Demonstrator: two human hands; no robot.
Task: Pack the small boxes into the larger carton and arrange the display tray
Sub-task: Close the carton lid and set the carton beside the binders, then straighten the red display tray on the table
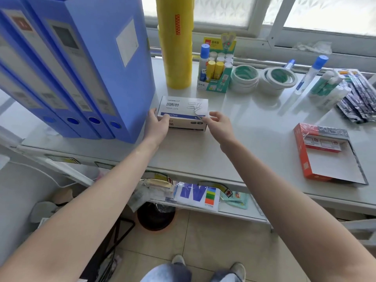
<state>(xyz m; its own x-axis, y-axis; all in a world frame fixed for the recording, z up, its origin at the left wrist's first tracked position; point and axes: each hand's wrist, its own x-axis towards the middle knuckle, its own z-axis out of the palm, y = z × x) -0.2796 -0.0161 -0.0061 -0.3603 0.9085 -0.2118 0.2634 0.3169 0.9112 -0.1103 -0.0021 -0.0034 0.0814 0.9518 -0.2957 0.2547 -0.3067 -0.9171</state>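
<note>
Our left hand (157, 124) clasps the paper-clip carton's (184, 110) left end on the shelf (254, 127); our right hand (216, 124) pinches its right corner, its length running between them.

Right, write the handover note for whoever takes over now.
Left hand: gripping the left end of the paper-clip box on the table.
Right hand: fingertips at the box's right front corner, not clearly gripping.
Red tray: open at the right edge of the table, a few small boxes along its far end, the rest bare.
Done: tray partly filled.
Left: place the paper-clip box, then tidy the tray.
</note>
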